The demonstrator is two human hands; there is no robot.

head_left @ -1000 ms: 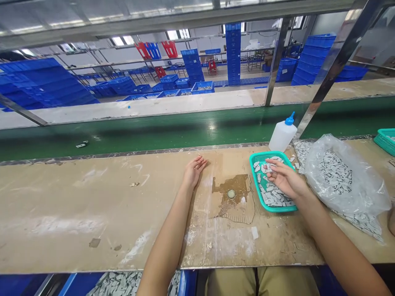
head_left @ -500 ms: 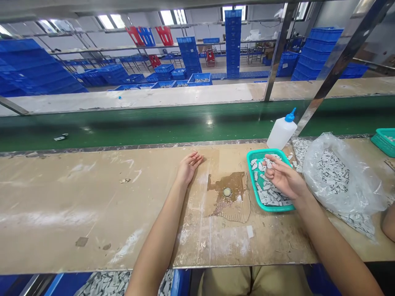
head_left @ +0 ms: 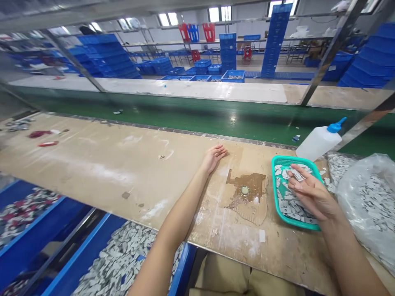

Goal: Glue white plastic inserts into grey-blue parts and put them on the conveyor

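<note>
My left hand [head_left: 213,158] rests on its side on the tabletop [head_left: 101,156], fingers loosely stretched out with nothing visible in them. Over the green basket [head_left: 279,213], my right hand [head_left: 314,195] holds a small grey-white plastic piece [head_left: 298,175] at its fingers. Many similar flat pieces lie in the basket beneath that hand. Between the two hands, a small round disc [head_left: 245,190] sits on a wet-looking brown patch of the board. Just behind the basket leans a white squeeze bottle [head_left: 319,142] with a blue nozzle cap.
A clear plastic bag [head_left: 370,201] of grey-white pieces stands at the right. Below the table's left front edge are blue bins [head_left: 177,283] filled with pieces. A green belt [head_left: 191,113] runs behind the table, with metal posts [head_left: 330,57] beyond it. A red tool-like item [head_left: 48,144] lies far left.
The view has turned to the left, so the scene sits further right and more bins show. A small piece now shows clearly in my right hand; my left hand keeps its place on the table.
</note>
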